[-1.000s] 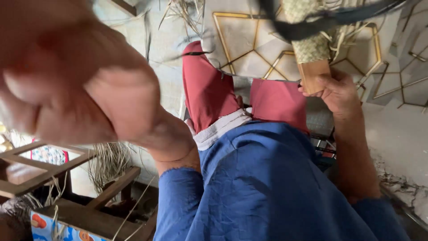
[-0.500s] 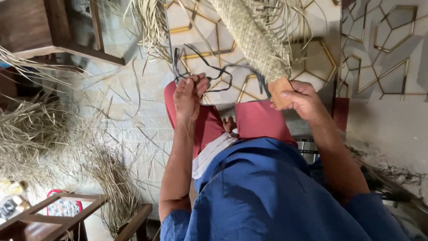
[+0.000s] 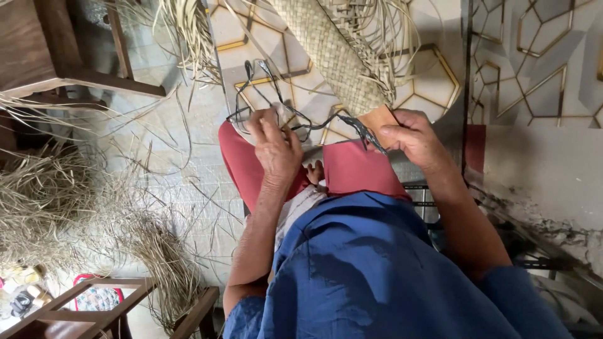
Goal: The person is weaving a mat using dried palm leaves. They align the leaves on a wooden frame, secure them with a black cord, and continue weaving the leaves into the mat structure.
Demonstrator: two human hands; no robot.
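- Patterned floor tiles (image 3: 433, 81) with gold hexagon lines are seen beneath everything, strewn with loose dried straw (image 3: 56, 207) at the left edge.
- Nearest, a blue shirt (image 3: 370, 270) fills the lower frame, and the lap in red trousers (image 3: 358, 169) is partly hidden by it.
- The left hand (image 3: 275, 147) is closed on a thin dark cord (image 3: 314, 122); its fingertips are curled out of sight.
- The right hand (image 3: 414, 138) is clamped on a brown wooden piece (image 3: 380, 118), mostly covered by the thumb.
- Beyond, a long woven straw strip (image 3: 333, 50) is cut off by the top edge, its lower end meeting the wooden piece.
- A dark wooden stool (image 3: 38, 50) is only partly visible at the upper left.
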